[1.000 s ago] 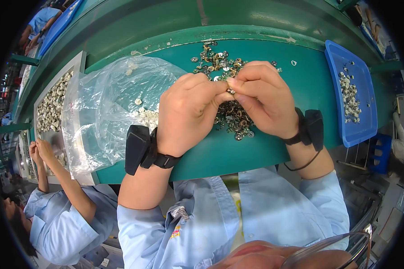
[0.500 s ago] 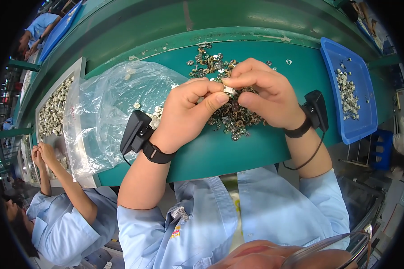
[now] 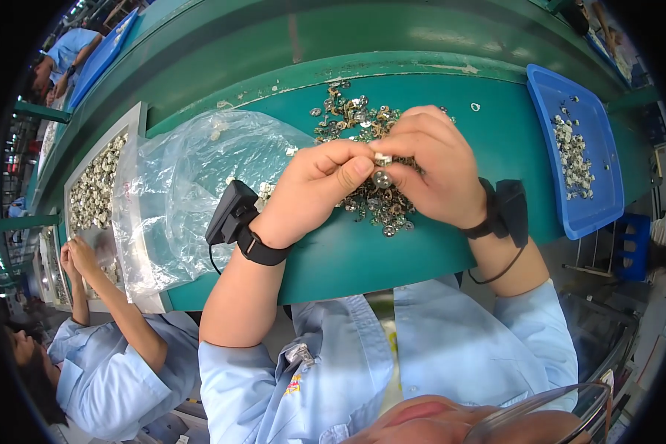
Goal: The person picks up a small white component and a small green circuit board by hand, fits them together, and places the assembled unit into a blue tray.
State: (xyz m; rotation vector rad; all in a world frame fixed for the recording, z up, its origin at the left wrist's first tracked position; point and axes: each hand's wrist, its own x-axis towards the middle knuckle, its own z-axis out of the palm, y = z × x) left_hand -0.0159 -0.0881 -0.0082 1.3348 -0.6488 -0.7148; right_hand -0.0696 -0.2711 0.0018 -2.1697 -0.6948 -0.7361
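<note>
From my remote seat I read the head view, and everything turns on the narrow space between the two sets of fingertips. The small white part point(image 3: 382, 159) is there, over the near half of the table point(image 3: 392, 263), with a round metal disc point(image 3: 382, 179) just below it, its face turned up toward me. I make out no clear long axis on the white part; it looks blocky.

The right hand point(image 3: 440, 170) is the nearer: its forefinger and thumb are drawn narrow around the white part, which lies to the left of its palm. The left hand point(image 3: 314, 181) comes from the other side, thumb and forefinger close together, tips just beside the part; I cannot tell whether they grip it or which finger bears the disc.

Beneath and beyond both hands spreads a heap of metal bits point(image 3: 388, 214), partly hidden by the fingers. A clear plastic bag point(image 3: 185, 192) lies to the left, close to the left forearm, and past it a metal-edged tray point(image 3: 142, 118). A blue tray point(image 3: 559, 192) with pale pieces point(image 3: 572, 159) sits well apart on the right. Nothing stands between the hands except the part and disc.
</note>
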